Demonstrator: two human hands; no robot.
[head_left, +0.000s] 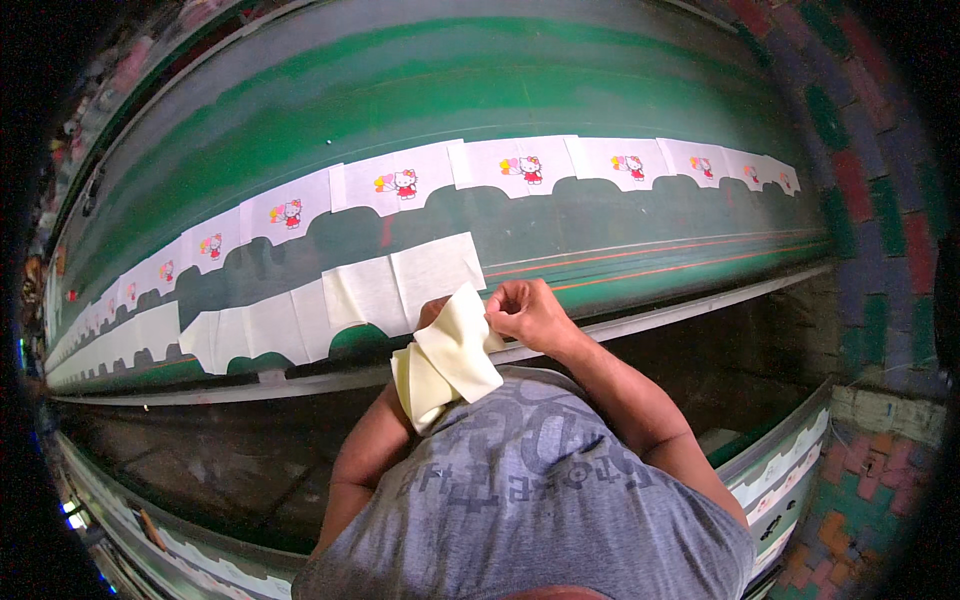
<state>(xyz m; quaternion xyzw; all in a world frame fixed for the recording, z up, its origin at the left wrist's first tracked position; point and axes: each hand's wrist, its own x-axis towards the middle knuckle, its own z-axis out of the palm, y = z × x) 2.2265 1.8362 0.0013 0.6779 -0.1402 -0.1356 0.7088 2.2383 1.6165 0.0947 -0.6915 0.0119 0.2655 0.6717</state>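
Note:
A bundle of pale cream cut cloth pieces (455, 350) hangs folded in front of my body, at the table's near edge. My left hand (432, 312) holds it from below and behind; the cloth hides most of those fingers. At the bundle's upper right edge my right hand (532, 316) is closed, thumb and forefinger pinched together at the cloth. Just beyond, plain white cloth pieces (400, 283) with scalloped edges lie overlapping in a row that runs off to the left.
A long green table (560, 90) stretches across the view. Along its middle lies a row of white cloth pieces (430, 180) printed with a cartoon cat and balloons. A metal rail (690, 308) edges the near side. Behind me stands another table (785, 480) with printed pieces. Coloured paving (880, 220) lies at right.

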